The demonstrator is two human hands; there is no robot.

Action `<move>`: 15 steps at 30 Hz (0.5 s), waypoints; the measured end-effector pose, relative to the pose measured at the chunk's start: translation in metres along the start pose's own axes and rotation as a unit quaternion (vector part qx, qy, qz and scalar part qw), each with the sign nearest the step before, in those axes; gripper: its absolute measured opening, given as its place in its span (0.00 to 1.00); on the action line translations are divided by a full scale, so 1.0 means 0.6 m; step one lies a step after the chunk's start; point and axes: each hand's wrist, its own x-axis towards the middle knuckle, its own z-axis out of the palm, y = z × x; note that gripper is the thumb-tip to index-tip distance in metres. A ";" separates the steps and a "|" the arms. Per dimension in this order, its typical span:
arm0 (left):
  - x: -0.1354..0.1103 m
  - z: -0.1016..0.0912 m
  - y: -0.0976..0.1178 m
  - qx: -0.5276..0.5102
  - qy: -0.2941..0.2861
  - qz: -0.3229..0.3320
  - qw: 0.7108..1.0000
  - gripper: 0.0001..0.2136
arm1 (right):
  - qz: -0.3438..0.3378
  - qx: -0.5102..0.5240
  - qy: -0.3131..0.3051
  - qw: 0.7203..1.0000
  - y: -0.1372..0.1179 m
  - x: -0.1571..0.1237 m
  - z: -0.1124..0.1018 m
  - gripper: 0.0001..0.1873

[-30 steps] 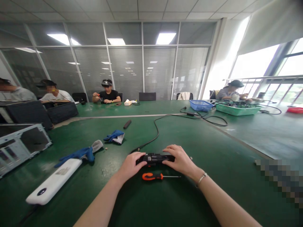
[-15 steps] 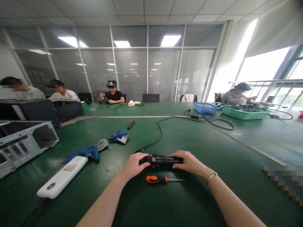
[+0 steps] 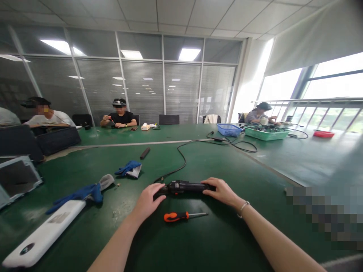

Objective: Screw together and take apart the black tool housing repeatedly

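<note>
A long black device with a cable at its left end lies on the green table in front of me. My left hand grips its left end with fingers curled. My right hand grips its right end, fingers wrapped over the top. An orange-handled screwdriver lies on the table just in front of the device, between my wrists, untouched.
A white flat device and blue gloves lie to the left. The black cable runs back towards a blue basket and green tray. Computer cases stand at far left. Several people sit at the far edges.
My right hand has slid from over the device's middle to its right end. The view has swung slightly; the screwdriver and the device stay in place.
</note>
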 end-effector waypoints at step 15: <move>0.011 0.007 -0.018 0.046 -0.090 -0.012 0.995 0.16 | 0.448 -0.236 0.233 0.830 0.236 -0.058 -0.089 0.23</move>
